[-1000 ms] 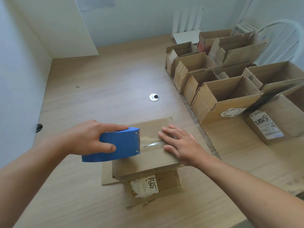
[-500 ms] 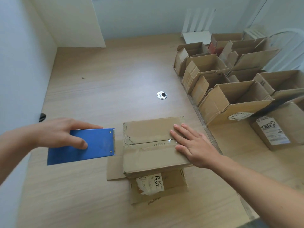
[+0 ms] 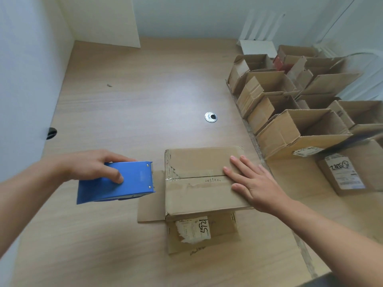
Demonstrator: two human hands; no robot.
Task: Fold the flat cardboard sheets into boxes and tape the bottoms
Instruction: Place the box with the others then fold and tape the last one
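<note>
A small cardboard box stands upside down on the wooden table, its bottom flaps closed and facing up, with clear tape along the centre seam. Its lower flaps spread out on the table, one carrying a torn white label. My right hand lies flat on the right part of the box's top, fingers straight. My left hand grips a blue tape dispenser just left of the box, its toothed end close to the box's left edge.
Several open, assembled cardboard boxes crowd the right side of the table. A white router stands at the back by the wall. A round metal cable grommet sits in the tabletop beyond the box. White walls close the left and back.
The tape dispenser has left the top of the box: my left hand drew it off the left edge. My right hand has stayed flat on the box.
</note>
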